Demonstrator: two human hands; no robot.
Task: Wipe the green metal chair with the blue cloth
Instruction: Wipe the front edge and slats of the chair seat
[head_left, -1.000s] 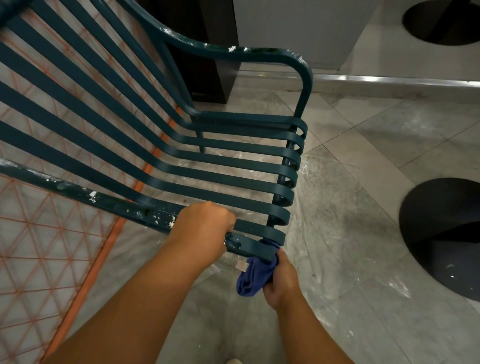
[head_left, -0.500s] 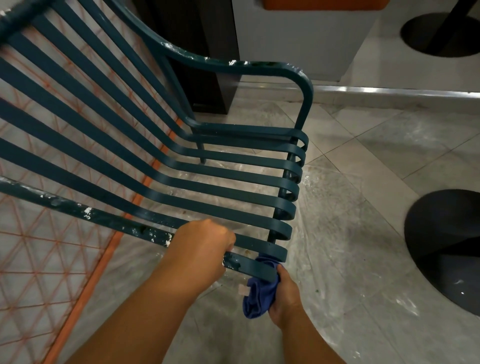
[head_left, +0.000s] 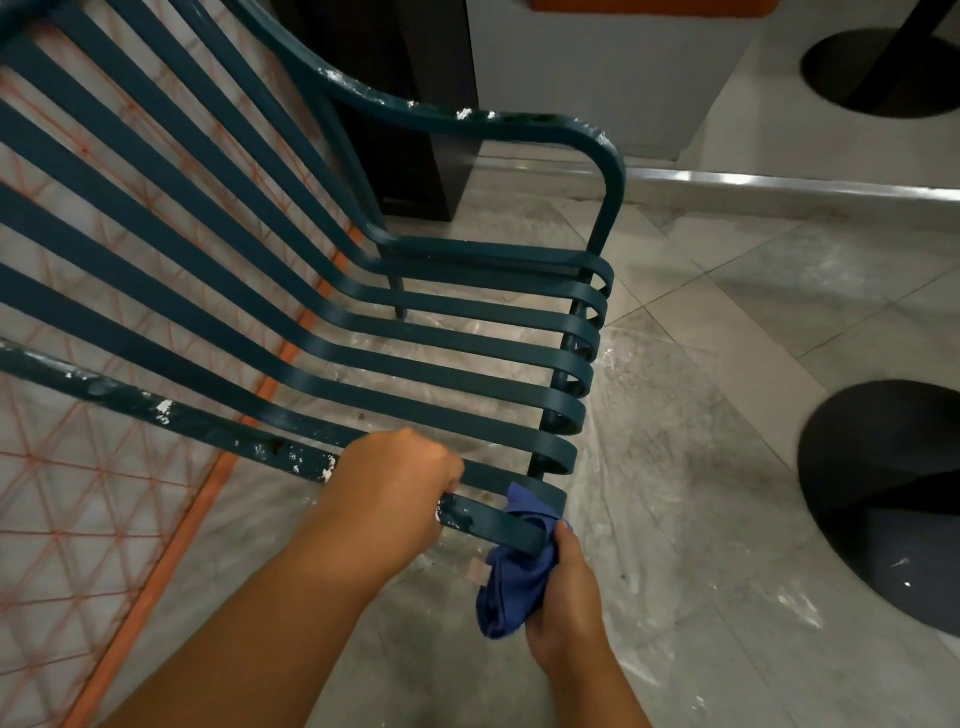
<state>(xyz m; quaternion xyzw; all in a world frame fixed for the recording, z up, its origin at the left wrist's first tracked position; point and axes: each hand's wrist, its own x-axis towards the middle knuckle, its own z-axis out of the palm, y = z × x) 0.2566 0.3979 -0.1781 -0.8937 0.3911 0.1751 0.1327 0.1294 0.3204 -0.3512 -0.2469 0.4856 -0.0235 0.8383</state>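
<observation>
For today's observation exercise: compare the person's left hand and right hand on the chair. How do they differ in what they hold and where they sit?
The left hand is bare and closed around the near armrest; the right hand grips the blue cloth. The left hand sits further back on the rail; the right hand is at its front end, pressing the cloth under and around it. Both are clenched and work on the same green metal chair.

Dark green slatted chair (head_left: 426, 358), paint chipped on its armrests; bunched blue cloth (head_left: 514, 577) pressed against its near front corner.
</observation>
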